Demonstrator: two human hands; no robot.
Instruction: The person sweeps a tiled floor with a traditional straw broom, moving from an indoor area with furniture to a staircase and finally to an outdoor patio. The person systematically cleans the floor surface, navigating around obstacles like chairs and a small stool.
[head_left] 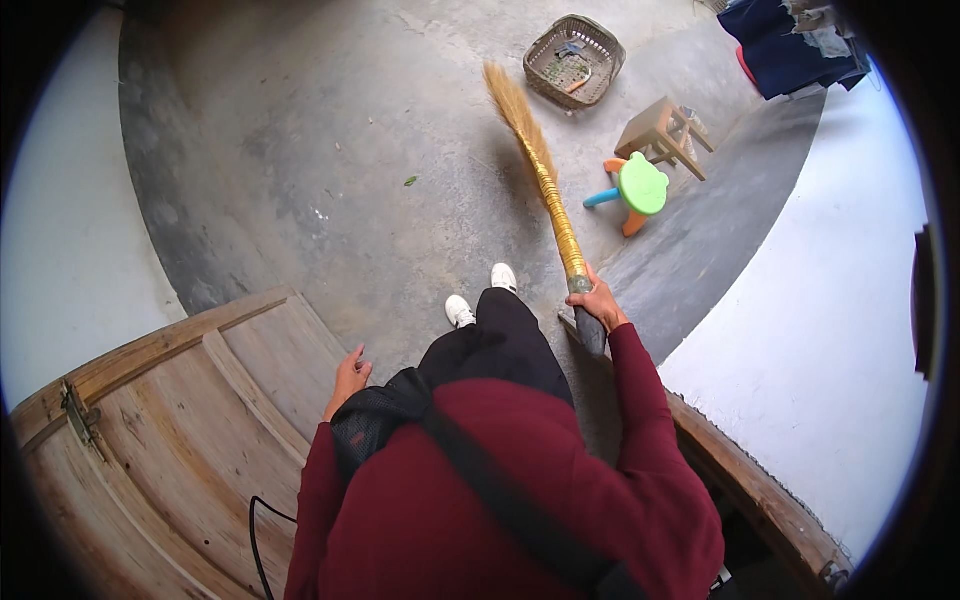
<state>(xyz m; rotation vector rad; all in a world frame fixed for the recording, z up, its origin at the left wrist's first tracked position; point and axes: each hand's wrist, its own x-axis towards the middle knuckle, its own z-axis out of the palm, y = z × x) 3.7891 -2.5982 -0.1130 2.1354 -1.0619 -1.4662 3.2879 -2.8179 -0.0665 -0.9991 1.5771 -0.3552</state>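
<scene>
My right hand grips the handle of a straw broom, whose bristle end reaches out over the concrete floor toward the basket. The broom's shaft is wound with yellow binding and ends in a dark grip under my fingers. My left hand hangs beside my hip with its fingers loosely apart, holding nothing, close to the wooden door. I wear a dark red top, black trousers and white shoes.
A woven basket lies on the floor ahead. To its right stand a small wooden stool and a green-topped plastic stool. A small green leaf lies on the concrete. White walls flank both sides; a wooden door frame is at my right.
</scene>
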